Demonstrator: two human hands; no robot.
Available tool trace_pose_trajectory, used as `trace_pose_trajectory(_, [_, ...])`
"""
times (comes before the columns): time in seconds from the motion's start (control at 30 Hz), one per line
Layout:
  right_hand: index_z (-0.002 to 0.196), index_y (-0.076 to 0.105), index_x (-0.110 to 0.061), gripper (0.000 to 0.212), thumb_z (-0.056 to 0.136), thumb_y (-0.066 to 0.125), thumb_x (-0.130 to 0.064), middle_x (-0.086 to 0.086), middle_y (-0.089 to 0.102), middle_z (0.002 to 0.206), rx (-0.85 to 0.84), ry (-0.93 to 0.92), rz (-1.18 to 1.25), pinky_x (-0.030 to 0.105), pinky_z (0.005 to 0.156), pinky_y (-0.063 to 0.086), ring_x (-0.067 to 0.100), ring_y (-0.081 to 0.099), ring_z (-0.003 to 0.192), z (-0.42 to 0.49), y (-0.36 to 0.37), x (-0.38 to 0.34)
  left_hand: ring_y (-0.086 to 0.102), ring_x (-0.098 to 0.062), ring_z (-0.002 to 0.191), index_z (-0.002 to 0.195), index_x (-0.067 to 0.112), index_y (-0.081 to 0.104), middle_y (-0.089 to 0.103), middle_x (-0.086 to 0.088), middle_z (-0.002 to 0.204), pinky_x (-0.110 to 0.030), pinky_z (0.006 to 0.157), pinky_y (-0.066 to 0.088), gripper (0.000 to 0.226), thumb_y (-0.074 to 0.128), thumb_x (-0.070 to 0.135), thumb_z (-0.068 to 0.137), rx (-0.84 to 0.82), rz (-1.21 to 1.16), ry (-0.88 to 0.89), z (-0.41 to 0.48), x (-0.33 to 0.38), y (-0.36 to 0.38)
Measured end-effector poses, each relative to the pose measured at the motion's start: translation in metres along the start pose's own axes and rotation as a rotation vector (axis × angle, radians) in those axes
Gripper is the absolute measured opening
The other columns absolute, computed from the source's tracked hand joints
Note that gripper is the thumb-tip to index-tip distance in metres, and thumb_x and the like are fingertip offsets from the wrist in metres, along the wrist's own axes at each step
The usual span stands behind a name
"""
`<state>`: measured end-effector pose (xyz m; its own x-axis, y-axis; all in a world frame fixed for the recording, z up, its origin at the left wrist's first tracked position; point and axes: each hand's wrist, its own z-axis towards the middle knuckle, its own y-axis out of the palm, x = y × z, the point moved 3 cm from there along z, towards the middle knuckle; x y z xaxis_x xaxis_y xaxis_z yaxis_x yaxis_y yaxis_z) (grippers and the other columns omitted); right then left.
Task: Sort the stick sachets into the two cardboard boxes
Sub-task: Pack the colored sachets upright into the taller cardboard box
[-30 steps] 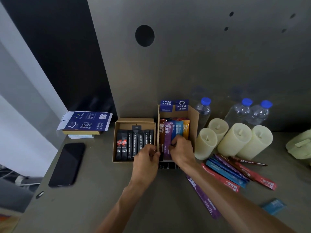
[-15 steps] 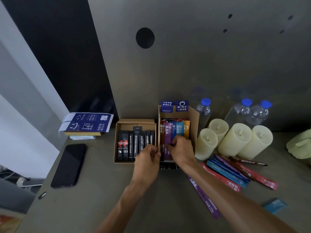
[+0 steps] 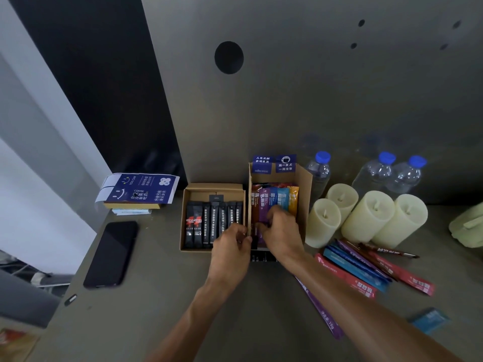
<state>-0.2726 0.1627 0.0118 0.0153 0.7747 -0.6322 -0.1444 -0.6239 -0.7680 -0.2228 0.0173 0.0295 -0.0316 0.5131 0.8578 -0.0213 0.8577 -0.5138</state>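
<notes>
Two cardboard boxes stand side by side against the back wall. The low left box [image 3: 186,218] holds a row of black stick sachets [image 3: 209,222]. The taller right box [image 3: 303,194] holds coloured sachets [image 3: 281,198] standing upright. My left hand [image 3: 230,250] pinches the front left corner of the taller box, where a dark sachet end shows. My right hand [image 3: 282,232] reaches into that box, its fingers closed on the lower end of a purple sachet [image 3: 264,209]. Loose red, blue and purple sachets [image 3: 358,269] lie on the table to the right.
Several cream candles [image 3: 366,218] and three water bottles [image 3: 376,176] crowd the right of the taller box. A black phone [image 3: 112,253] and a blue printed packet [image 3: 138,190] lie at the left. A small blue packet [image 3: 428,320] is front right, and a pale green object [image 3: 467,226] at the right edge.
Both hands stay at the front of the taller box. My right hand's fingers have shifted slightly left and down on the purple sachet.
</notes>
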Motion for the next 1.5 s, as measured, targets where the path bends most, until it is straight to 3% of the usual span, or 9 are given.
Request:
trace_pose_trajectory(0.43, [0.117, 0.057, -0.016, 0.032, 0.09, 0.07, -0.025, 0.001, 0.065, 0.123, 0.006, -0.067, -0.047, 0.032, 0.086, 0.059, 0.015, 0.066, 0.11, -0.002, -0.001, 0.001, 0.063, 0.002, 0.079, 0.109, 0.021, 0.061, 0.065, 0.012, 0.09, -0.005, 0.063, 0.047, 0.013, 0.06, 0.015, 0.098, 0.009, 0.001, 0.017, -0.001, -0.001, 0.001])
trace_pose_trajectory(0.63, [0.097, 0.056, -0.022, 0.019, 0.089, 0.071, -0.029, -0.006, 0.065, 0.113, -0.039, -0.091, 0.001, 0.022, 0.082, 0.056, 0.006, 0.064, 0.105, -0.046, -0.019, 0.004, 0.061, 0.006, 0.076, 0.103, 0.023, 0.06, 0.066, 0.012, 0.086, -0.005, 0.063, 0.045, 0.014, 0.066, 0.016, 0.092, 0.052, 0.024, -0.027, -0.014, -0.018, 0.01])
trace_pose_trajectory(0.7, [0.089, 0.057, -0.023, 0.019, 0.086, 0.074, -0.029, -0.014, 0.063, 0.099, -0.047, -0.106, 0.009, 0.016, 0.073, 0.051, -0.001, 0.062, 0.09, -0.065, -0.028, 0.01, 0.061, 0.004, 0.074, 0.098, 0.022, 0.06, 0.066, 0.012, 0.082, -0.006, 0.063, 0.045, 0.011, 0.067, 0.016, 0.091, 0.056, 0.051, -0.04, -0.022, -0.026, 0.015])
trace_pose_trajectory(0.8, [0.085, 0.059, -0.028, 0.016, 0.086, 0.075, -0.03, -0.016, 0.058, 0.079, -0.08, -0.088, 0.013, 0.014, 0.064, 0.047, -0.001, 0.058, 0.073, -0.091, -0.045, 0.027, 0.062, 0.002, 0.074, 0.092, 0.024, 0.062, 0.068, 0.012, 0.08, -0.013, 0.065, 0.047, 0.007, 0.066, 0.018, 0.091, -0.012, 0.112, -0.051, -0.039, -0.038, 0.031])
trace_pose_trajectory(0.93, [0.083, 0.059, -0.031, 0.017, 0.084, 0.075, -0.032, -0.015, 0.058, 0.077, -0.08, 0.039, -0.028, 0.012, 0.063, 0.043, -0.004, 0.057, 0.071, -0.121, -0.062, 0.069, 0.066, -0.002, 0.076, 0.086, 0.031, 0.064, 0.071, 0.012, 0.083, -0.024, 0.074, 0.054, 0.015, 0.065, 0.017, 0.09, -0.187, 0.174, -0.023, -0.061, -0.04, 0.068])
trace_pose_trajectory(1.03, [0.079, 0.056, -0.03, 0.021, 0.084, 0.077, -0.029, -0.017, 0.056, 0.077, -0.092, 0.137, -0.045, 0.011, 0.061, 0.037, -0.005, 0.054, 0.071, -0.142, -0.072, 0.102, 0.068, -0.011, 0.08, 0.093, 0.023, 0.068, 0.073, 0.007, 0.089, -0.033, 0.078, 0.055, 0.008, 0.062, 0.018, 0.091, -0.267, 0.205, 0.032, -0.065, -0.028, 0.095])
trace_pose_trajectory(1.17, [0.082, 0.053, -0.031, 0.023, 0.087, 0.075, -0.027, -0.012, 0.059, 0.088, -0.143, 0.247, -0.109, 0.011, 0.06, 0.034, -0.003, 0.052, 0.073, -0.163, -0.082, 0.13, 0.064, -0.012, 0.091, 0.107, 0.026, 0.068, 0.062, 0.006, 0.106, -0.03, 0.082, 0.053, 0.02, 0.059, 0.016, 0.093, -0.32, 0.263, 0.227, -0.068, -0.005, 0.12])
trace_pose_trajectory(1.33, [0.086, 0.05, -0.031, 0.025, 0.085, 0.075, -0.031, -0.008, 0.059, 0.097, -0.117, 0.285, -0.138, 0.015, 0.061, 0.035, 0.006, 0.055, 0.08, -0.174, -0.091, 0.143, 0.048, -0.013, 0.125, 0.14, 0.033, 0.048, 0.041, 0.006, 0.144, -0.033, 0.105, 0.044, 0.042, 0.053, 0.023, 0.099, -0.386, 0.472, 0.47, -0.076, 0.007, 0.137])
trace_pose_trajectory(1.5, [0.096, 0.056, -0.025, 0.016, 0.089, 0.069, -0.032, -0.006, 0.055, 0.101, -0.19, 0.315, -0.212, 0.02, 0.067, 0.036, 0.008, 0.05, 0.082, -0.179, -0.089, 0.149, 0.049, -0.018, 0.125, 0.135, 0.03, 0.057, 0.051, 0.008, 0.141, -0.033, 0.105, 0.038, 0.04, 0.049, 0.02, 0.096, -0.363, 0.605, 0.486, -0.086, 0.0, 0.138])
